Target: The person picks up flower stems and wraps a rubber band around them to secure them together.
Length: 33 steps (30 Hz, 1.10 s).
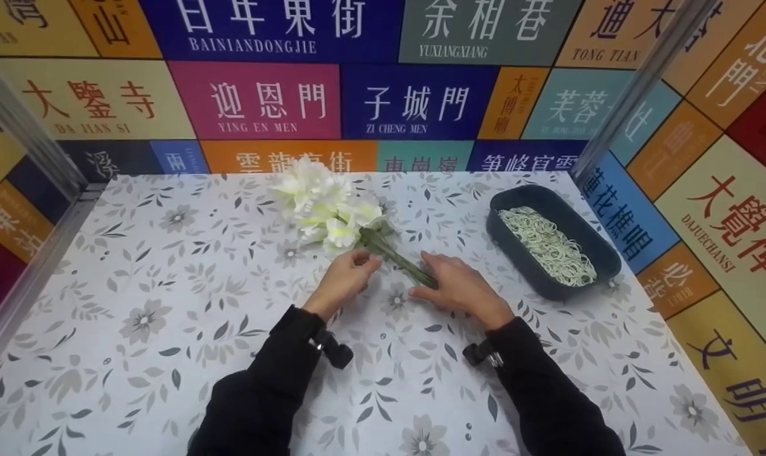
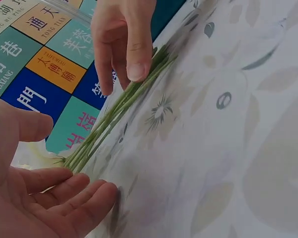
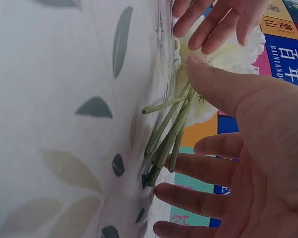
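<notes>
At centre frame, my loosely spread left hand (image 1: 347, 278) and right hand (image 1: 459, 284) seem poised to gather the ruffled white flowers (image 1: 332, 212) by their slender green stems (image 1: 399, 256), which calls for closing gently.

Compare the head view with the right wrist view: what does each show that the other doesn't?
Only the head view shows the tub, the pale loops inside it and the black sleeves.

Only the right wrist view shows the palm side of the right hand and, clearly, the stem ends.

Both show that hand, the left hand, flowers, stems, patterned tabletop and lettered wall.
</notes>
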{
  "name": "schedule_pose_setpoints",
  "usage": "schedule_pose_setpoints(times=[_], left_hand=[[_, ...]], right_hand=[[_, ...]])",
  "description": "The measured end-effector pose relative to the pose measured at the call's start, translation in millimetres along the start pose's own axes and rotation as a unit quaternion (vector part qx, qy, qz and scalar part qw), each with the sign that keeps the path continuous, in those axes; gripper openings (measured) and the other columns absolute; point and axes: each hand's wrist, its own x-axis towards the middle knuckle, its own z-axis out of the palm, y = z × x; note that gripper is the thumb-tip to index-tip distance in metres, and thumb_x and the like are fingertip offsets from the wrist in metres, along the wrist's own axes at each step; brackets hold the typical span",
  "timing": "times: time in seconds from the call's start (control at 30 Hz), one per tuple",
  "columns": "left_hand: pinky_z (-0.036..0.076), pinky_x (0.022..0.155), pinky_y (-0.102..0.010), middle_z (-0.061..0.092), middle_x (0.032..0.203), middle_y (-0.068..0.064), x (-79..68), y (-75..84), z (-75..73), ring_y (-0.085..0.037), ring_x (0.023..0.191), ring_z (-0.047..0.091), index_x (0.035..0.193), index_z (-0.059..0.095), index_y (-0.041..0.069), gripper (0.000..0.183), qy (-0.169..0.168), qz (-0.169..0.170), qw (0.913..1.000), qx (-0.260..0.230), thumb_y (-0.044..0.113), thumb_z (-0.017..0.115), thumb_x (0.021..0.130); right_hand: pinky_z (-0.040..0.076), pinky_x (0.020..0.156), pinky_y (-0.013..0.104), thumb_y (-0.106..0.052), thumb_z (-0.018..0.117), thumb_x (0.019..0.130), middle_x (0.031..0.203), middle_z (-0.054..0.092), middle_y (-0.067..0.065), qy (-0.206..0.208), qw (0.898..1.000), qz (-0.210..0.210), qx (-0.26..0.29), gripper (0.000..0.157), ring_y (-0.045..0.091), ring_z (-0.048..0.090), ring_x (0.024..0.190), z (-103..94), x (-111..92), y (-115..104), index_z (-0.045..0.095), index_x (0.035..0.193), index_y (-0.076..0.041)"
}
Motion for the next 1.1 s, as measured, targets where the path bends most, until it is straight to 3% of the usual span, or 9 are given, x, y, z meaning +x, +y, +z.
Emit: schedule_pose_setpoints(times=[0.1, 0.23, 0.37, 0.6, 0.83, 1.1], left_hand=[[0.052, 0.099, -0.038, 0.056, 0.140, -0.019, 11.6, 2.2, 6.3, -0.033, 0.121, 0.061, 0.148, 0.042, -0.003, 0.063, 0.002, -0.052, 0.9930, -0.106, 0.032, 0.064, 0.101], [0.052, 0.100, -0.036, 0.053, 0.143, -0.022, 25.0, 4.5, 12.5, -0.033, 0.126, 0.058, 0.152, 0.032, -0.005, 0.068, 0.008, -0.101, 0.9688, -0.226, 0.026, 0.065, 0.101], [0.053, 0.099, -0.036, 0.054, 0.142, -0.024, 32.9, 2.8, 17.9, -0.035, 0.123, 0.060, 0.149, 0.036, -0.006, 0.061, 0.018, -0.113, 0.9485, -0.295, 0.021, 0.064, 0.101], [0.052, 0.100, -0.040, 0.058, 0.134, -0.026, 39.7, 1.1, 26.3, -0.035, 0.120, 0.061, 0.144, 0.045, 0.000, 0.049, 0.021, -0.113, 0.9232, -0.367, 0.016, 0.063, 0.101], [0.053, 0.099, -0.038, 0.059, 0.131, -0.023, 47.3, 1.2, 31.3, -0.031, 0.112, 0.062, 0.136, 0.054, -0.001, 0.041, 0.038, -0.128, 0.8990, -0.417, 0.015, 0.063, 0.100], [0.054, 0.088, -0.032, 0.062, 0.127, -0.020, 48.6, 4.8, 36.9, -0.024, 0.099, 0.065, 0.131, 0.057, -0.005, 0.037, 0.052, -0.124, 0.8883, -0.439, 0.013, 0.062, 0.099]], right_hand=[[0.050, 0.094, 0.050, -0.057, 0.072, 0.089, 0.130, 0.059, 0.018, 0.004, 1.000, 0.006, -0.023, 0.086, 0.033, 0.057, 0.112, 2.6, 3.6, -3.3, 0.045, 0.150, -0.003], [0.050, 0.084, 0.047, -0.057, 0.072, 0.089, 0.118, 0.058, 0.013, -0.001, 0.999, 0.026, -0.037, 0.079, 0.031, 0.054, 0.102, 4.4, 9.4, -8.7, 0.052, 0.143, -0.003], [0.050, 0.084, 0.047, -0.055, 0.072, 0.089, 0.114, 0.055, 0.011, -0.007, 0.998, 0.045, -0.037, 0.071, 0.029, 0.052, 0.101, 5.4, 13.6, -14.1, 0.057, 0.135, -0.003], [0.049, 0.088, 0.051, -0.049, 0.068, 0.095, 0.115, 0.052, 0.013, 0.002, 0.998, 0.051, -0.048, 0.055, 0.034, 0.051, 0.106, 8.8, 18.4, -21.5, 0.057, 0.125, -0.004], [0.051, 0.088, 0.052, -0.039, 0.065, 0.099, 0.115, 0.054, 0.015, 0.018, 0.996, 0.045, -0.076, 0.045, 0.036, 0.053, 0.109, 16.1, 22.9, -26.7, 0.056, 0.125, -0.003], [0.052, 0.080, 0.052, -0.027, 0.066, 0.100, 0.110, 0.057, 0.013, 0.041, 0.995, 0.019, -0.088, 0.025, 0.036, 0.053, 0.104, 24.0, 18.9, -35.6, 0.061, 0.112, -0.005]])
